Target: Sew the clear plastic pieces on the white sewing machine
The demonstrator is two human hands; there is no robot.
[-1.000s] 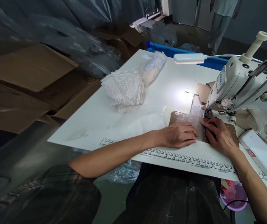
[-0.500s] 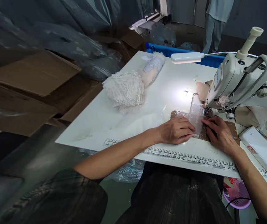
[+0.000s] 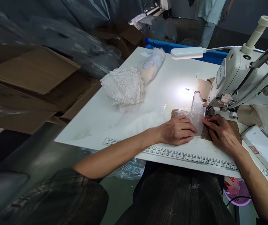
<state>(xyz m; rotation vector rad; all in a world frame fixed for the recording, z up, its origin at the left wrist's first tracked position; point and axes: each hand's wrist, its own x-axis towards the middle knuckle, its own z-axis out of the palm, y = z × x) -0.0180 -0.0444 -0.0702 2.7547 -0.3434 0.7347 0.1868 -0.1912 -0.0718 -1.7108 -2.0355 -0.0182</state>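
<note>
Sheer white fabric [image 3: 136, 120] spreads over the white table, its right part by the presser foot of the sewing machine [image 3: 232, 75]. My left hand [image 3: 179, 129] lies flat on the thin translucent material, fingers stretched to the right. Close to the needle area, my right hand [image 3: 220, 131] has thumb and index finger together at the material's right edge; what lies between the fingertips is too small to make out. Brown tape-covered pieces [image 3: 180, 113] show beside and under the material.
A bunch of white lace [image 3: 124, 87] and a wrapped roll [image 3: 153, 64] lie at the back left. A white device [image 3: 261, 148] sits at the right. A lamp [image 3: 187, 53] hangs over the table. Cardboard boxes [image 3: 33, 68] stand left; a person [image 3: 208, 18] stands behind.
The view has shifted slightly. Both hands stay in nearly the same place on the material. The person in the background has moved a little to the left.
</note>
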